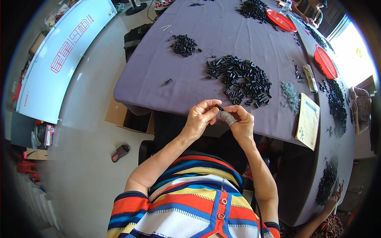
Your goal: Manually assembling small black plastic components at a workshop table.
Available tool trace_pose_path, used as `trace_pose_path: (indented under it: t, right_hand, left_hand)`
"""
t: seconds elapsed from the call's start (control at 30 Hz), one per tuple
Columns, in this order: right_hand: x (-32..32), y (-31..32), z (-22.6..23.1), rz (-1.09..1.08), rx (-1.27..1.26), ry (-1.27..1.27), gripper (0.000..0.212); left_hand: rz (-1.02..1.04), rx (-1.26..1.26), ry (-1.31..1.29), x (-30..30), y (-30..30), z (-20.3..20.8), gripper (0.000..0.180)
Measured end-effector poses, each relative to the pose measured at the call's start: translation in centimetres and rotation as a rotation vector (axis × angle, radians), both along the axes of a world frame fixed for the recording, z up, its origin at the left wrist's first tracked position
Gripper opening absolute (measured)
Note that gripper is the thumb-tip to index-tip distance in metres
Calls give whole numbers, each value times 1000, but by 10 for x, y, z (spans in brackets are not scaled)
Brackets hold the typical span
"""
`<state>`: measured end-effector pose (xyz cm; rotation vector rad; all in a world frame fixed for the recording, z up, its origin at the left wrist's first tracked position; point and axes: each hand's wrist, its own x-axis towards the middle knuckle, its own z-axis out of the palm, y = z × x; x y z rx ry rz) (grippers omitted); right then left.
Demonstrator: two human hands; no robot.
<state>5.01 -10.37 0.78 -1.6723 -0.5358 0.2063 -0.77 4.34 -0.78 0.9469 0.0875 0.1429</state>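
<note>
Just in front of the table's near edge my two hands meet at one small black tubular piece (219, 107). My left hand (201, 117) is closed, pinching it between thumb and fingertips. From the other side, my right hand (243, 123) is closed too, its fingertips at the piece's right end. A grey speckled oval cover (228, 118) seems to sit over the right thumb, though its edge is hard to make out. Beyond my hands, a large heap of similar black pieces (242, 79) lies on the purple-grey tablecloth (158, 87).
A smaller black heap (184, 45) and a loose piece (169, 81) lie to the left. Rightward are tiny grey bits (291, 96), a booklet (308, 121), a narrow box (310, 78) and red trays (281, 20). Another person's hand (336, 195) works at the lower right.
</note>
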Motion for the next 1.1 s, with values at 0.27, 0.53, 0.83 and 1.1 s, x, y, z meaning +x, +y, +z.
trace_pose_path:
  t: [0.27,0.53,0.83,1.1]
  right_hand:
    - [0,0,0,3,-3,-65,25]
    - [-5,2,5,14,-23,-41,16]
    - [-7,4,13,-34,-54,-362,22]
    - [0,6,6,-19,-63,-382,24]
  left_hand:
    - [39,-134,31,0,-2,-3,21]
    - [109,-77,25,-1,-7,-4,21]
    - [170,10,12,-3,-14,-2,20]
    - [60,-144,-8,2,-4,-9,23]
